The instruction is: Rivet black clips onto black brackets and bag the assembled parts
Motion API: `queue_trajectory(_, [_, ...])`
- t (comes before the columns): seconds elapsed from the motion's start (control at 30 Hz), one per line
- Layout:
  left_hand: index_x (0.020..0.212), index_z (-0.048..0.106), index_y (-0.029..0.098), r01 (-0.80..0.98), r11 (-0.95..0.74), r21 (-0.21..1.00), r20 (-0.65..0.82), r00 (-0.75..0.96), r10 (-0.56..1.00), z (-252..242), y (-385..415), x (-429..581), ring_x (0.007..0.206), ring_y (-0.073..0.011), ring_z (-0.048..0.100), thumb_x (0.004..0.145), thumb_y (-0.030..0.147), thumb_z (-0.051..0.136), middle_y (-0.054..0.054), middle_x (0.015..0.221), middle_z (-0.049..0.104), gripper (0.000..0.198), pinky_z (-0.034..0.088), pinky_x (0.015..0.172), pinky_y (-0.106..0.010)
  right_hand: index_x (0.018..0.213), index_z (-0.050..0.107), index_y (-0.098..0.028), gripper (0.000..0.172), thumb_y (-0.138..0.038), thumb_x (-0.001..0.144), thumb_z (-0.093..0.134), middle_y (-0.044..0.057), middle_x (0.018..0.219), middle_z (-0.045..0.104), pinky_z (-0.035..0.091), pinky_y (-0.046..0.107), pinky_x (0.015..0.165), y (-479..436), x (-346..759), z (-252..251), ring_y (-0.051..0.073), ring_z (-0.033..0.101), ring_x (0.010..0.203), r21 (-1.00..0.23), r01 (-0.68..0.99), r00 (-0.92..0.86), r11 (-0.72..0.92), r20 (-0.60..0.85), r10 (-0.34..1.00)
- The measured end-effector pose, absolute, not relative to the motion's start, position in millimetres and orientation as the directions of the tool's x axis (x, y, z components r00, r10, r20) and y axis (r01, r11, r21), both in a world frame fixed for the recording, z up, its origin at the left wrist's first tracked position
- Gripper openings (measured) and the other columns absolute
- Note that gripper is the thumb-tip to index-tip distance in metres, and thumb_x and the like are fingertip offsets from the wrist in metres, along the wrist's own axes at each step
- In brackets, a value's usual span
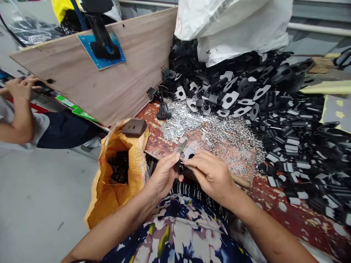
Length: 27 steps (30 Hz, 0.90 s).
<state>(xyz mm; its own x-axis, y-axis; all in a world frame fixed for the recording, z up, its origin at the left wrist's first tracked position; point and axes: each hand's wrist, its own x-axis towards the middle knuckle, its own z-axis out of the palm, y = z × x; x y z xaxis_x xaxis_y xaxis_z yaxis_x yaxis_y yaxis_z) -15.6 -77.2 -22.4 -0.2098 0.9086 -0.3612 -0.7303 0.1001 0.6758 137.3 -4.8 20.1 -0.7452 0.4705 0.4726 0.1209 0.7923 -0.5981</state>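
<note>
My left hand (166, 170) is closed around a small black plastic clip (189, 152) with a round hole and a shiny face, held low over the near table edge. Beside its hole, the fingertips of my right hand (211, 171) pinch what looks like a thin metal pin (182, 163); most of it is covered by the fingers. A flat strip with a green mark (181, 146) rises just past my left thumb. On the worn red table (156, 120), heaps of silver pins (181, 122) lie beyond both hands. A wooden handle (241, 180) sticks out by my right wrist.
Black clip parts (227, 98) pile up at the back, with smaller black pieces (298, 142) at right. A yellow sack (109, 197) holding dark parts and a brown block (134, 128) stand at left. A plywood board (137, 65) separates another person's arm (20, 106).
</note>
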Motion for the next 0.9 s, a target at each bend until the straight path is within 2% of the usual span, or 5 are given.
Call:
queue_trajectory(0.27, [0.087,0.074,0.014,-0.757,0.077,0.649,-0.331,-0.189,0.924,-30,-86,-15,0.062,-0.0114,0.056,0.083,0.039,0.081,-0.001,0.077,0.064,0.026,0.051,0.042,-0.02,0.1,0.07,-0.018,0.025,-0.011,0.1,0.046,0.005,0.08,0.06,0.051,0.036,0.07,-5,133,21,0.02,0.056,0.079,-0.446,0.2,-0.78,0.873,0.466,0.417])
queue_trajectory(0.47, [0.078,0.072,0.013,-0.727,-0.025,0.686,-0.319,-0.331,0.888,-24,-84,-6,0.063,-0.0082,0.055,0.075,0.035,0.087,0.002,0.07,0.061,0.027,0.049,0.056,-0.017,0.089,0.072,-0.017,0.025,-0.009,0.097,0.05,0.004,0.072,0.059,0.054,0.042,0.098,-25,116,22,0.02,0.052,0.074,0.102,0.193,-0.823,0.976,0.558,0.105])
queue_trajectory(0.57, [0.073,0.069,0.012,-0.742,-0.055,0.669,-0.347,-0.376,0.859,-19,-82,-1,0.062,-0.0063,0.053,0.065,0.033,0.093,0.003,0.07,0.062,0.033,0.046,0.058,-0.015,0.084,0.071,-0.014,0.024,-0.005,0.095,0.051,0.004,0.07,0.058,0.055,0.04,0.097,-30,106,19,0.02,0.051,0.071,0.257,0.209,-0.801,0.944,0.599,0.014])
queue_trajectory(0.83, [0.093,0.073,0.015,-0.789,0.053,0.613,-0.279,-0.153,0.948,-25,-108,-17,0.072,-0.0127,0.058,0.083,0.045,0.078,-0.004,0.088,0.064,0.033,0.051,0.058,-0.021,0.092,0.07,-0.014,0.027,-0.008,0.101,0.045,0.005,0.076,0.059,0.051,0.045,0.105,-25,132,32,0.018,0.05,0.078,-0.139,0.178,-0.782,0.974,0.581,0.226])
queue_trajectory(0.9, [0.104,0.07,0.017,-0.703,0.05,0.709,-0.246,-0.18,0.952,-28,-118,-20,0.078,-0.0146,0.06,0.081,0.046,0.08,-0.004,0.095,0.065,0.038,0.052,0.06,-0.022,0.093,0.07,-0.015,0.026,-0.008,0.101,0.045,0.005,0.078,0.059,0.049,0.047,0.106,-30,134,27,0.018,0.051,0.079,-0.178,0.198,-0.767,0.964,0.584,0.265])
